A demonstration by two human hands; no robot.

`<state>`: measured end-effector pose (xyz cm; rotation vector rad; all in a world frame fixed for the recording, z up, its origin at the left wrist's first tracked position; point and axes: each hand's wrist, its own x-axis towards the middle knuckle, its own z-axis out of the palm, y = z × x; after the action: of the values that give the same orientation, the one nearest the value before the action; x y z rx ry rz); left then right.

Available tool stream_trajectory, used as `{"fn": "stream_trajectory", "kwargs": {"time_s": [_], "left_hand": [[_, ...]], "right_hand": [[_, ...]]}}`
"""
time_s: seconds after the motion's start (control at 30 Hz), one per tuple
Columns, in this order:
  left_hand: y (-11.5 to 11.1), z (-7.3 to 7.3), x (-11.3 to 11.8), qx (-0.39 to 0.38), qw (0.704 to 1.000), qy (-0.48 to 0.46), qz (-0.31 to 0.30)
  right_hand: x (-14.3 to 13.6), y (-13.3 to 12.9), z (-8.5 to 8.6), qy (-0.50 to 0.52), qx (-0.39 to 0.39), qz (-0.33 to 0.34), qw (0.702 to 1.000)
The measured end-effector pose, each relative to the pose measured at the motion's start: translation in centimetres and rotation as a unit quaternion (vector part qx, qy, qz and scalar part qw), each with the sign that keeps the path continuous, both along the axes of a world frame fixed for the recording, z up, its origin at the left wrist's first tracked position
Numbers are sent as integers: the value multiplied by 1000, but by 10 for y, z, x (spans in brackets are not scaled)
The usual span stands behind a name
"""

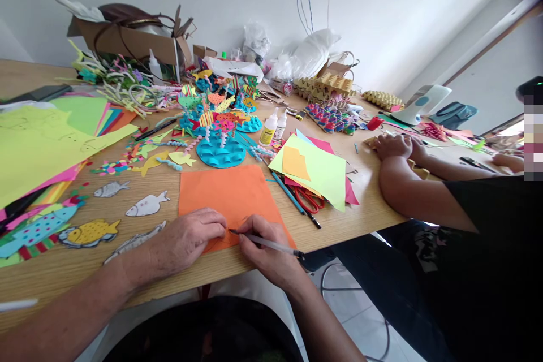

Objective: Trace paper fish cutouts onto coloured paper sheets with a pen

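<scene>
My right hand [267, 251] is closed round a pen with a clear barrel [276, 245], its tip touching a sheet of orange paper [220, 192]. Faint drawn lines show on the sheet near the tip. Beside it my left hand [193, 237] presses the sheet down, fingers curled and held together. Whether anything small lies under those fingertips is hidden. Left of the sheet lie a white paper fish [147, 204], a grey paper fish [111, 189] and a yellow spotted paper fish [94, 233]. A long striped paper fish [138, 242] is partly behind my left forearm.
Blue bases with colourful fish [220, 153] stand beyond the sheet, near glue bottles [268, 129]. To the right are stacked coloured papers [326, 175], red-handled scissors [309, 201] and pencils [288, 193]. Another person's arms [407, 175] rest on the table, right. Yellow sheets [46, 147] lie left.
</scene>
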<state>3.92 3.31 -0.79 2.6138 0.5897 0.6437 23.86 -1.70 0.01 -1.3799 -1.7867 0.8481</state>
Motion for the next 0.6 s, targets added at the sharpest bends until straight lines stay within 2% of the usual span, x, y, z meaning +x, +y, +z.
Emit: {"fn": "stream_trajectory", "kwargs": {"time_s": [0.6], "left_hand": [[-1,0,1,10,1000,-8,-3]], "right_hand": [[0,1,0,-1,8,-9,1000]]}}
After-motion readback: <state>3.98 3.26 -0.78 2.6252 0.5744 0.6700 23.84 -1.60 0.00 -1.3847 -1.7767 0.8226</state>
